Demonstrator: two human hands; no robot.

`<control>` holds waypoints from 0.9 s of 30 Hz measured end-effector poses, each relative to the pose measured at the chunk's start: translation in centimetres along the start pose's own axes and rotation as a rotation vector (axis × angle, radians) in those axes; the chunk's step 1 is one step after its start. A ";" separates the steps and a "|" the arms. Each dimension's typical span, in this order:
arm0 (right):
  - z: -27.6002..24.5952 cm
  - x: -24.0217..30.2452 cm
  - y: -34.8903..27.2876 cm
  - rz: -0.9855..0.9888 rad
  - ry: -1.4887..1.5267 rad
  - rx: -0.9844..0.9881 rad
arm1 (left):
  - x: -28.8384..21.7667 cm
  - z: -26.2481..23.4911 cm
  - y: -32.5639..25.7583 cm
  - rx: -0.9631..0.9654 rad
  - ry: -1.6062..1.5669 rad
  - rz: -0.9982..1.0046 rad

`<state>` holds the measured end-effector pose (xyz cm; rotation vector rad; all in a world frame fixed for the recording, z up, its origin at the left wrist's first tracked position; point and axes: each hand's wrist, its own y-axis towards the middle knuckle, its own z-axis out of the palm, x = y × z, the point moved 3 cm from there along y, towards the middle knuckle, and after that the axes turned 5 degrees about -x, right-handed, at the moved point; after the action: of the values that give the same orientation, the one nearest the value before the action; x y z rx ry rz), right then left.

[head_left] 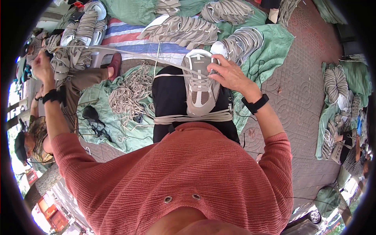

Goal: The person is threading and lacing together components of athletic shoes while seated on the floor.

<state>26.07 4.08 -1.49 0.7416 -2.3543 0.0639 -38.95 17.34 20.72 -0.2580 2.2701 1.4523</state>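
A grey-beige sneaker upper (201, 101) lies on the black cloth (168, 94) over my lap, its toe toward me. My right hand (233, 77) is closed at its right side, thumb and fingers pinching the edge near the eyelets. From the upper a flat light shoelace (129, 53) runs taut far to the left. At its far end my left hand (44, 67) is raised and closed around the lace; the fingertips are small in view. Another stretch of lace crosses the upper toward the left edge of the cloth.
A heap of loose laces (131, 94) lies on a green sheet (105, 135) to the left, beside a black object with straps (92, 115). Rows of stacked shoe uppers (180, 33) spread ahead on a striped sheet (125, 37). A person (37, 137) sits at the left.
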 end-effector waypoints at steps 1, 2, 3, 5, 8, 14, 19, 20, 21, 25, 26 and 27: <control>-0.3 0.7 0.3 -0.174 -0.141 -0.108 | 1.4 0.2 -1.3 0.011 -0.197 -0.094; -0.6 0.9 0.3 -0.169 -0.152 -0.100 | 1.0 1.9 -3.8 0.032 -0.278 -0.259; -0.8 1.4 0.4 -0.203 -0.152 -0.065 | -0.6 3.8 -6.7 0.054 -0.361 -0.425; -0.7 2.1 1.0 -0.267 -0.145 -0.028 | -1.8 5.0 -9.5 0.134 -0.484 -0.596; 0.3 2.5 1.6 -0.256 -0.163 0.093 | -4.0 6.8 -13.1 0.234 -0.650 -0.840; 2.9 3.2 1.6 -0.081 0.553 0.589 | -14.1 8.4 -19.4 0.467 -0.898 -1.029; 0.2 3.6 1.0 -0.029 0.706 0.398 | -15.3 9.4 -21.7 0.610 -1.172 -1.211; -0.1 3.1 1.0 -0.045 0.614 0.217 | -15.0 9.7 -21.8 0.599 -1.192 -1.217; -0.7 2.6 1.0 -0.060 0.516 0.033 | -14.1 10.4 -21.9 0.590 -1.194 -1.220; -0.5 2.4 0.2 -0.232 -0.287 -0.436 | -12.6 11.3 -22.1 0.580 -1.209 -1.238; 0.3 1.5 -0.2 -0.251 -0.341 -0.456 | -12.9 11.3 -22.2 0.508 -1.154 -1.252; 0.7 1.1 -0.4 -0.251 -0.342 -0.455 | -13.1 11.1 -22.2 0.507 -1.156 -1.254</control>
<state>25.16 3.05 -1.41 0.8572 -2.4305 -0.7337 -16.08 16.74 4.50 -0.4098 0.9919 0.1629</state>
